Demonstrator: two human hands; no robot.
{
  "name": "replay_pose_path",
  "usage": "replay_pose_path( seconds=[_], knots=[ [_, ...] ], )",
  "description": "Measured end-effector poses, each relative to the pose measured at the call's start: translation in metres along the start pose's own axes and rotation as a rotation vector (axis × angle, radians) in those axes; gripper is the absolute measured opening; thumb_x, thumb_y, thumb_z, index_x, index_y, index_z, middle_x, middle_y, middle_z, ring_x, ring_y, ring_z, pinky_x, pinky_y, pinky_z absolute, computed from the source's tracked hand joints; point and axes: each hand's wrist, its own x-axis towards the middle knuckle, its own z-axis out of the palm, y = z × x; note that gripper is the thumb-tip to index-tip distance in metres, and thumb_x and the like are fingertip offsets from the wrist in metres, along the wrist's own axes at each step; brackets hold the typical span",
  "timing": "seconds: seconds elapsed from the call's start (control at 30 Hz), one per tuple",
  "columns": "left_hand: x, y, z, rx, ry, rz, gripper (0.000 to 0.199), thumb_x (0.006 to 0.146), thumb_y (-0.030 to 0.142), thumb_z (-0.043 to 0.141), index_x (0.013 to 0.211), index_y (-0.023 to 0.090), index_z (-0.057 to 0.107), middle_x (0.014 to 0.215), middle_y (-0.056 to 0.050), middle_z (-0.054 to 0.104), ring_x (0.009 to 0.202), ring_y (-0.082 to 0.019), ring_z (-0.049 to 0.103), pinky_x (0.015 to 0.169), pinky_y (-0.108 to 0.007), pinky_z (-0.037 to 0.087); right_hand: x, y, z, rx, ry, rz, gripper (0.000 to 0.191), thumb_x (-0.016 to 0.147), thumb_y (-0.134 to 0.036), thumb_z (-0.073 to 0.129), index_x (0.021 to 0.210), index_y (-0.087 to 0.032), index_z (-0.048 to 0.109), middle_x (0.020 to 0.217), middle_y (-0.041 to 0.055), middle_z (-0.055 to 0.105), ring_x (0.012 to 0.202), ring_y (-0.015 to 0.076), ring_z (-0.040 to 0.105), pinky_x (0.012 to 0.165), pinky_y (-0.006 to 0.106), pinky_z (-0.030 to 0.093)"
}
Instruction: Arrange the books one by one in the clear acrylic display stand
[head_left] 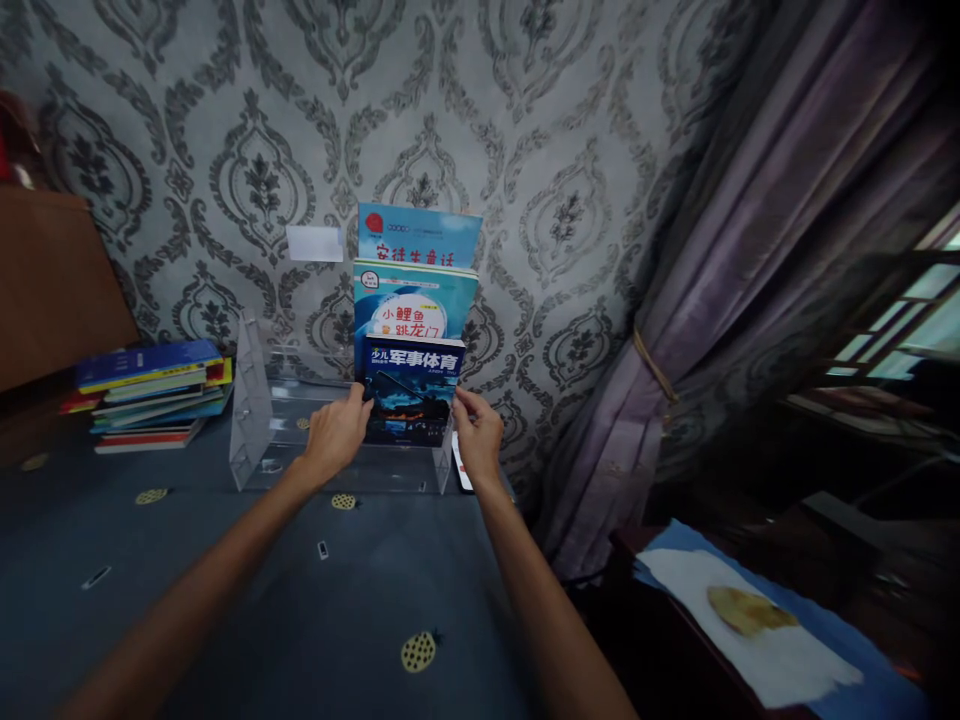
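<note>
A dark blue book (pixel 412 392) stands upright at the front of a clear acrylic tiered rack (pixel 253 405). My left hand (pixel 339 428) grips its left edge, and my right hand (pixel 478 432) pinches its right edge. Behind it rises a teal book (pixel 415 285) with a white oval on the cover. Farther back, a light blue book (pixel 420 232) with red lettering stands tallest. The rack's left part shows bare see-through tiers.
To the left lies a pile of books (pixel 154 393) beside a brown wooden box (pixel 56 280). A phone-like object (pixel 463 470) sits partly hidden behind my right hand. The tablecloth (pixel 300 620) is dark with pineapple prints. A purple curtain (pixel 675 260) hangs at right.
</note>
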Motion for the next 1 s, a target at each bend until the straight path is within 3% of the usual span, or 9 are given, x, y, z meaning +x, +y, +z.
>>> replay_pose_path(
  seconds=[0.33, 1.0],
  knots=[
    [0.0048, -0.0008, 0.0024, -0.005, -0.001, 0.009, 0.03, 0.104, 0.035, 0.032, 0.121, 0.018, 0.051, 0.1, -0.014, 0.075, 0.092, -0.031, 0.073, 0.072, -0.035, 0.049, -0.0019, 0.0053, 0.0064, 0.142, 0.058, 0.103, 0.03, 0.082, -0.034, 0.06, 0.097, -0.016, 0.079, 0.096, 0.0115, 0.077, 0.089, 0.026, 0.07, 0.082, 0.041, 0.055],
    [0.0045, -0.004, 0.0051, -0.028, 0.01, 0.026, 0.027, 0.105, 0.034, 0.032, 0.118, 0.019, 0.05, 0.1, -0.013, 0.075, 0.095, -0.03, 0.073, 0.073, -0.033, 0.049, -0.0018, -0.0007, 0.0044, 0.126, 0.046, 0.094, 0.03, 0.081, -0.038, 0.062, 0.094, -0.017, 0.078, 0.094, 0.0101, 0.077, 0.084, 0.0242, 0.069, 0.071, 0.035, 0.053]
  ],
)
